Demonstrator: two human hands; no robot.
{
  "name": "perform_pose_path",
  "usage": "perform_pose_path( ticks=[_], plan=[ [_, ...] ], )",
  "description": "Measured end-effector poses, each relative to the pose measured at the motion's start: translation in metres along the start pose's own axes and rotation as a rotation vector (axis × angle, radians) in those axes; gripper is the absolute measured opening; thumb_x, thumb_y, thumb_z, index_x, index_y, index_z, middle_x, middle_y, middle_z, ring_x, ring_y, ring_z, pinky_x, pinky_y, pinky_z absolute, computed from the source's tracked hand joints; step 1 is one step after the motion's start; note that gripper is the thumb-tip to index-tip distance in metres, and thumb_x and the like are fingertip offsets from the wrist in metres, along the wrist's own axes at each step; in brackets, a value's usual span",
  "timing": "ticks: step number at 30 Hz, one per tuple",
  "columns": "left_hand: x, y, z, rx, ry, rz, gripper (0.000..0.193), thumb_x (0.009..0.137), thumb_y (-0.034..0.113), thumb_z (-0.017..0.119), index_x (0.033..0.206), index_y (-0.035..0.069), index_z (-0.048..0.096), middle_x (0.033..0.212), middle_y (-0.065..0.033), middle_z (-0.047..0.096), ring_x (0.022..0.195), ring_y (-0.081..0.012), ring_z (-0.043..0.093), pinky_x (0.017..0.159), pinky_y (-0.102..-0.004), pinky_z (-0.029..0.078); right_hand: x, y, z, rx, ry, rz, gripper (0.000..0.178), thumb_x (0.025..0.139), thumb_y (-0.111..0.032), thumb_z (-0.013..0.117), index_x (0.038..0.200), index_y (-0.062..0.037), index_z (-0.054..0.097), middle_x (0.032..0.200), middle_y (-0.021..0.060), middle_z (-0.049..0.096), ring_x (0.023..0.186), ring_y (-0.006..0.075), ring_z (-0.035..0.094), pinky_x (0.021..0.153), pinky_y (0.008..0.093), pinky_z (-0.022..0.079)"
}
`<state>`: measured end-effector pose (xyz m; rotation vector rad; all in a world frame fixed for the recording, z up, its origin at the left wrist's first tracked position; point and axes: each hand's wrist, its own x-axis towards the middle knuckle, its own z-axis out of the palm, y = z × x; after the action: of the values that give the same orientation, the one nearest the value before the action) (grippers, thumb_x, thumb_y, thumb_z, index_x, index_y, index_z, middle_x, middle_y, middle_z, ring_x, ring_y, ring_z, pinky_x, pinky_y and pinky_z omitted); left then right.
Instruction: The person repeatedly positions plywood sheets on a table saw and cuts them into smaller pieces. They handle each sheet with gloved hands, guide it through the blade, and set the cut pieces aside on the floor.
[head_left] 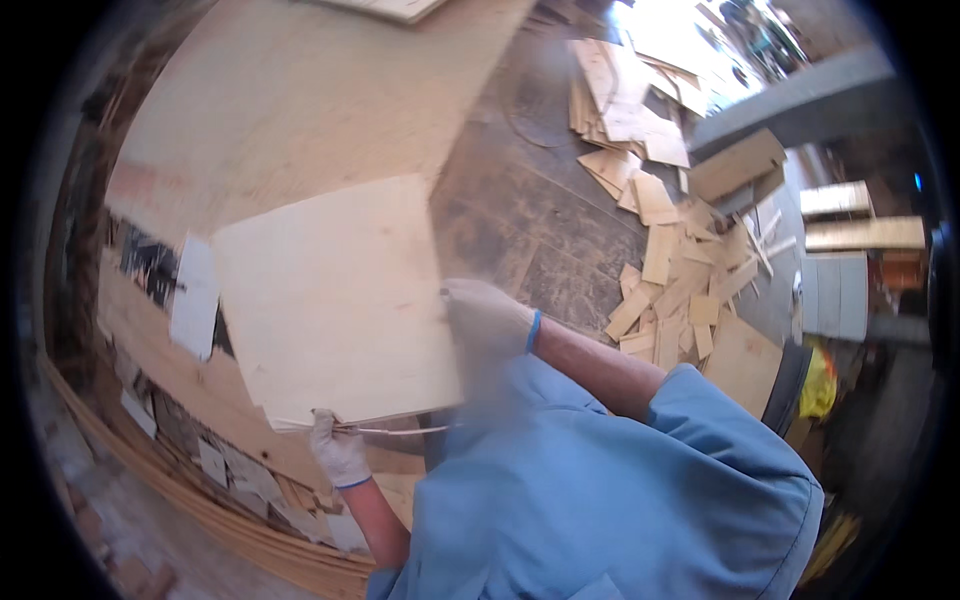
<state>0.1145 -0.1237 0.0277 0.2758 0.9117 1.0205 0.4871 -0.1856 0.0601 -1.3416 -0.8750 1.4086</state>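
A pale, roughly square plywood sheet (335, 300) lies in front of me, its far part over a larger board. My left hand (340, 452), in a white glove with a blue cuff, is closed at the sheet's near edge, close to the left corner. A thin pale strip (405, 432) runs rightward from those fingers along that edge; whether it is loose or part of a sheet I cannot tell. On the sheet's right edge my right hand (490, 312), gloved alike, is closed, its fingers partly blurred by a smear on the picture.
A large plywood board (300, 100) stretches away at the far left, with another piece (400, 8) on it. White offcuts (193, 300) and layered boards (240, 545) lie to my left. On the floor at right are scattered wood offcuts (680, 280) and stacked thin sheets (625, 100).
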Motion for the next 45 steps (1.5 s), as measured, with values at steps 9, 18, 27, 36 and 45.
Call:
perform_pose_path(
  ticks=[9,18,27,36,45],
  plan=[
    [0.045,-0.161,0.270,0.465,-0.317,-0.514,0.022,0.093,0.010,0.063,0.114,0.002,0.061,0.097,-0.0032,0.061,0.080,-0.0136,0.060,0.070,-0.0289,0.053,-0.167,0.055,-0.136,0.801,0.740,0.289,0.035,0.097,-0.025,0.060,0.124,-0.0036,0.059,0.116,0.0068,0.065,0.105,0.0211,0.064,0.088,0.0370,0.054],
    [0.115,-0.249,0.287,1.051,-0.478,-0.570,0.036,0.095,0.029,0.063,0.114,0.000,0.058,0.097,-0.0119,0.066,0.074,-0.0150,0.065,0.061,-0.0267,0.053,-0.211,0.209,-0.217,0.675,1.683,0.277,0.031,0.091,-0.027,0.068,0.115,-0.0092,0.063,0.106,0.0045,0.065,0.086,0.0178,0.063,0.068,0.0355,0.054],
    [0.216,-0.275,0.242,1.456,-0.410,-0.755,0.042,0.094,0.048,0.059,0.089,0.007,0.066,0.077,-0.0012,0.062,0.061,-0.0094,0.058,0.057,-0.0245,0.048,-0.271,0.097,-0.463,0.724,1.652,-0.242,0.046,0.095,-0.040,0.060,0.130,-0.0104,0.054,0.120,0.0052,0.062,0.098,0.0209,0.063,0.084,0.0364,0.054],
    [0.265,-0.311,0.320,1.571,-0.555,-0.847,0.042,0.097,0.044,0.053,0.089,0.005,0.065,0.075,-0.0022,0.061,0.059,-0.0119,0.055,0.057,-0.0268,0.047,-0.146,0.068,-0.552,0.635,1.329,0.049,0.034,0.092,-0.038,0.052,0.101,-0.0057,0.058,0.106,0.0100,0.060,0.096,0.0255,0.063,0.082,0.0408,0.054],
    [0.296,-0.275,0.445,1.042,-0.449,-0.563,0.047,0.100,0.030,0.054,0.132,-0.003,0.051,0.115,-0.0219,0.065,0.099,-0.0271,0.068,0.087,-0.0355,0.054,0.075,0.104,-0.383,1.495,-0.037,0.153,0.014,0.088,-0.020,0.054,0.075,-0.0180,0.061,0.079,-0.0020,0.060,0.083,0.0170,0.061,0.073,0.0310,0.051]
  ],
)
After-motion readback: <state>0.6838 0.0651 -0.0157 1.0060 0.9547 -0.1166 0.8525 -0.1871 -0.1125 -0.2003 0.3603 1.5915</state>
